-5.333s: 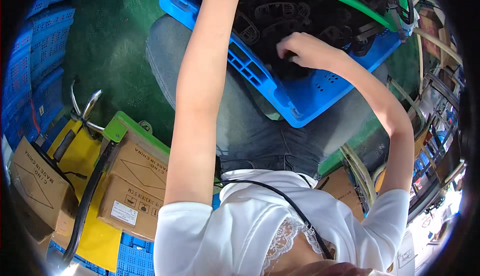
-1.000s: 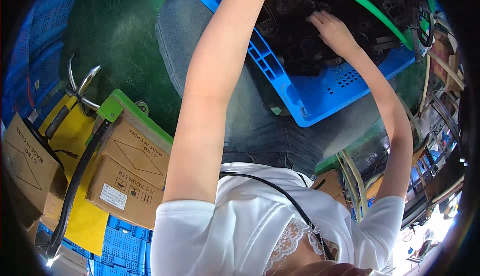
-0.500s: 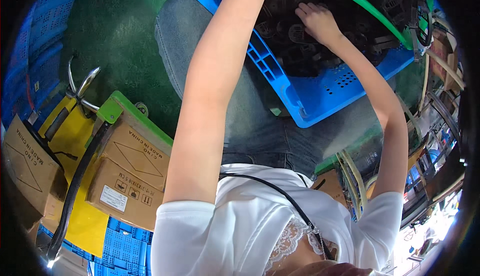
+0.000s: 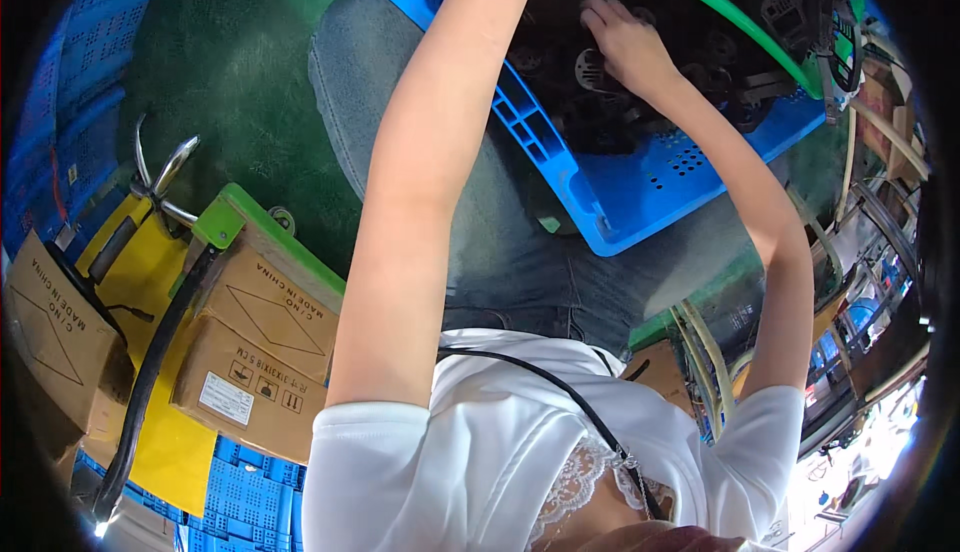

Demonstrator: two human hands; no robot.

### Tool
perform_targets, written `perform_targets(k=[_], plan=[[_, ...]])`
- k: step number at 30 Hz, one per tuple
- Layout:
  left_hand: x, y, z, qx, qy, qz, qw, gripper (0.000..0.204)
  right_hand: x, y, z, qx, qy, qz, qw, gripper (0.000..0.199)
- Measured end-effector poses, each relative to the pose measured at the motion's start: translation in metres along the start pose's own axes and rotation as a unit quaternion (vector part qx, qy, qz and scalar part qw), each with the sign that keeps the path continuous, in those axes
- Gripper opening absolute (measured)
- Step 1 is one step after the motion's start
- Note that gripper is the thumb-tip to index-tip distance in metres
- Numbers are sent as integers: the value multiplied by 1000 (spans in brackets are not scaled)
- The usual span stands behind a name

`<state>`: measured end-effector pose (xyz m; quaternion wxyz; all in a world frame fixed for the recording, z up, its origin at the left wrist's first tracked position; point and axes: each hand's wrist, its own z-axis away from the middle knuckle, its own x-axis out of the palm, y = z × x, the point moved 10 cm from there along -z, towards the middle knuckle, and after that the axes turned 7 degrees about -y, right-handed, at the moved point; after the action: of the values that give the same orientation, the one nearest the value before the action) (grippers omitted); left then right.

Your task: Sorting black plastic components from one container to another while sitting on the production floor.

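A blue plastic crate [image 4: 630, 222] lies across my lap at the top of the view. It holds a heap of black plastic parts [image 4: 600, 117], several with pale slotted ovals on them. My right hand [image 4: 630, 47] is down in the heap, its fingers bent and drawn together to the left. Whatever sits under its fingertips is dark and cannot be made out. My left forearm [image 4: 470, 62] reaches over the crate's left edge and runs out past the top of the picture, so my left hand is hidden from view.
A green curved strip [image 4: 735, 17] crosses the crate. To my left stand brown cardboard boxes [image 4: 255, 372], a green-ended cart frame [image 4: 222, 222], yellow sheeting [image 4: 150, 442] and stacked blue crates [image 4: 100, 52]. Cables and racks [image 4: 880, 212] fill the right side.
My right hand has shifted slightly up and left within the heap, with its fingers moving over the black parts. My left arm has stayed nearly in place.
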<state>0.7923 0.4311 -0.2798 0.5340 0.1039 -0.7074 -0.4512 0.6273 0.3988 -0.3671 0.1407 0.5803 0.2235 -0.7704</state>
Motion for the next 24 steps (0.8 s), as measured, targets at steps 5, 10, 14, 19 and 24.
perform_targets(k=[5,10,14,19,24], plan=[[3,0,1,1,-4,8,1000,15,12,18,-10,47,9,19,999,49],[1,2,3,9,-3,15,1000,13,24,33,-9,104,-34,-7,994,45],[2,2,0,-1,-7,4,1000,14,13,30,-7,60,19,-30,998,37],[-2,2,-1,-7,-1,-5,1000,16,-7,14,-2,20,54,-89,994,37],[-1,1,1,0,-5,3,1000,19,-6,-6,-10,72,41,-255,963,41]])
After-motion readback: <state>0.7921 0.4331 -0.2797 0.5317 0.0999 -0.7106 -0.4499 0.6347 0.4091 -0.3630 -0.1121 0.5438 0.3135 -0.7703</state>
